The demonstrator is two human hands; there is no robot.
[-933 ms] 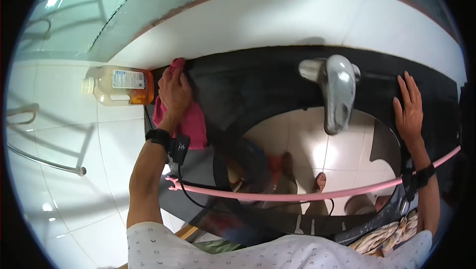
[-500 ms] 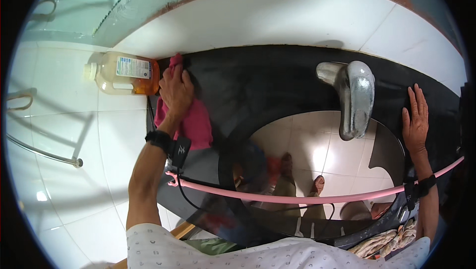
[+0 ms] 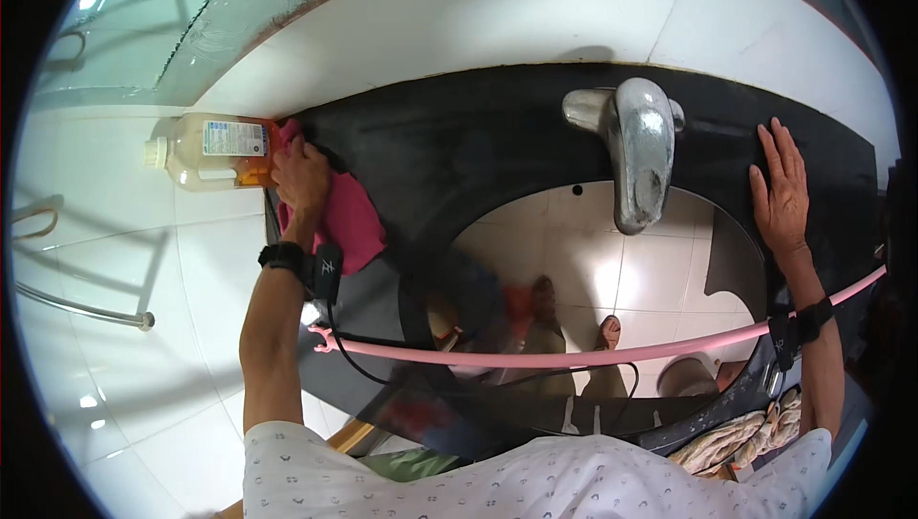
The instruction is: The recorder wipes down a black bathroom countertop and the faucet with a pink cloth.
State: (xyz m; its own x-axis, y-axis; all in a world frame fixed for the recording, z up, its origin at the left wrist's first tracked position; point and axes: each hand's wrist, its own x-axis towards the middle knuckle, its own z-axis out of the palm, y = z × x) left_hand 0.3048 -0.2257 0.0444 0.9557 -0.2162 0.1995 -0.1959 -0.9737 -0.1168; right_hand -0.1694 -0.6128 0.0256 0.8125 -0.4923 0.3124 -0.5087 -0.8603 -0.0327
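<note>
My left hand (image 3: 303,180) is closed on a bright pink cloth (image 3: 349,225), pressing it against the left end of the black countertop (image 3: 430,132). The cloth spreads out under my wrist, and a bunched end pokes up past my fingers. Right beside my fingertips is a clear plastic bottle (image 3: 191,165) with a pale cap, a white label and some orange liquid at its base. My right hand (image 3: 784,199) lies flat on the counter's right end, fingers stretched out and holding nothing.
A silver faucet (image 3: 639,151) rises behind an oval cutout, through which floor tiles and feet show. A pink pole (image 3: 535,360) stretches across the cutout's near side. Beige cloth (image 3: 717,447) hangs at the lower right. A metal rail (image 3: 86,307) is on the left wall.
My left hand has slid a little left with the pink cloth, closer to the bottle's base. The whole view has shifted, while my right hand stays flat on the counter.
</note>
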